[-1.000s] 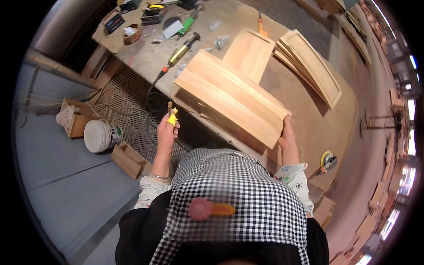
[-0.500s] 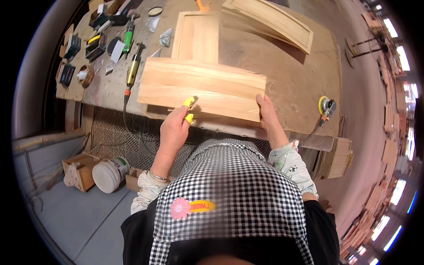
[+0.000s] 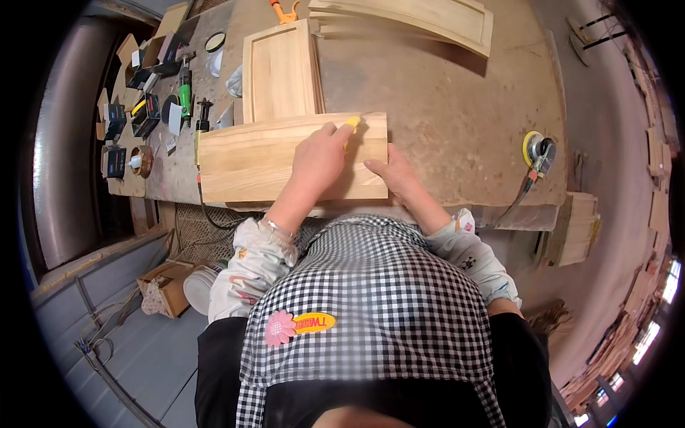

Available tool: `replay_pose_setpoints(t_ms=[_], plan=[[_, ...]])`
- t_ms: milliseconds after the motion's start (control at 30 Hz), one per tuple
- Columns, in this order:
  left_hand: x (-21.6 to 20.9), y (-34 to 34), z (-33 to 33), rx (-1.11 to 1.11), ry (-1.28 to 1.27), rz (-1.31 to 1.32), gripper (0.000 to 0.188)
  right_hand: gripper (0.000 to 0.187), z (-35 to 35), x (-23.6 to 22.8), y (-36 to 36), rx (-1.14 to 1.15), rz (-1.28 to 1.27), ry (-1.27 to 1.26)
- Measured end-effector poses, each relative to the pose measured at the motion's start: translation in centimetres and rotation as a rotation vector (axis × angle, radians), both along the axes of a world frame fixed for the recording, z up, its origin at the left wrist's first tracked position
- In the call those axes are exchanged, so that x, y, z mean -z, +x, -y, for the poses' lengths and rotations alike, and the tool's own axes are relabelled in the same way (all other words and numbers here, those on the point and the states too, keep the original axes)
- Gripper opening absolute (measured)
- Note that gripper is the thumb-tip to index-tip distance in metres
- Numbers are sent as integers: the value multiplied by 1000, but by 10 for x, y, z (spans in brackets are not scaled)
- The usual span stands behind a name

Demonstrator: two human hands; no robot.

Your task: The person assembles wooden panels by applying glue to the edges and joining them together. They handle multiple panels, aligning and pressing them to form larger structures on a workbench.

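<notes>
A pale wooden panel (image 3: 257, 157) lies crosswise in front of me, along the near edge of the workbench. My right hand (image 3: 401, 178) grips its right end, thumb on the upper face and fingers out of sight around the edge. Over the panel's right part, my left hand (image 3: 321, 157) is closed, fingertips near the far right corner. Yellow (image 3: 352, 123) shows at those fingertips, with a small greyish tip beside it; what is pinched there is too small to make out. Beyond, a stack of framed panels (image 3: 278, 71) stands partly covered by the panel.
More panels (image 3: 421, 21) lie at the far side of the workbench (image 3: 464, 128). A round sander (image 3: 539, 151) rests at right with its hose. At left are a green power tool (image 3: 185, 89), a dark-ended tool (image 3: 203, 114), small boxes (image 3: 146, 114) and a tape roll (image 3: 143, 162).
My left hand has moved from the panel's near edge to over its far right part. The panel has shifted left and lies straighter; my right hand still grips its right end.
</notes>
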State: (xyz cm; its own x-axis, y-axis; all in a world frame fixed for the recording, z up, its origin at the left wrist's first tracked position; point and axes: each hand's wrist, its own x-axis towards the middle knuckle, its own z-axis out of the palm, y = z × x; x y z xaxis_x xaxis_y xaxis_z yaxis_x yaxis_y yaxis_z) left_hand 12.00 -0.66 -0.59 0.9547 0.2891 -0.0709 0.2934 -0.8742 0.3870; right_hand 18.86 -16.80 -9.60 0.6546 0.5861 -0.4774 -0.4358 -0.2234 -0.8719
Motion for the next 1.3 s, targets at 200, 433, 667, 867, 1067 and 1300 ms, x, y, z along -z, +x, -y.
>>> replay_pose_setpoints(t_ms=[200,433,667,867,1067,1300], plan=[[13,50,4,28,167,-185,28,36,-1,11,-1,-38,128,-155],[-1,53,-14,236,250,-81,28,36,-2,2,4,-52,147,-192],[-24,57,-10,266,386,-202,23,37,-2,2,7,-63,172,-224],[-19,62,-12,345,383,-144,20,37,-1,-1,7,-61,194,-256],[-27,72,-8,369,453,-202,17,36,-1,-15,10,-86,205,-290],[-29,37,-43,258,558,-422,14,40,0,9,5,-51,210,-135]])
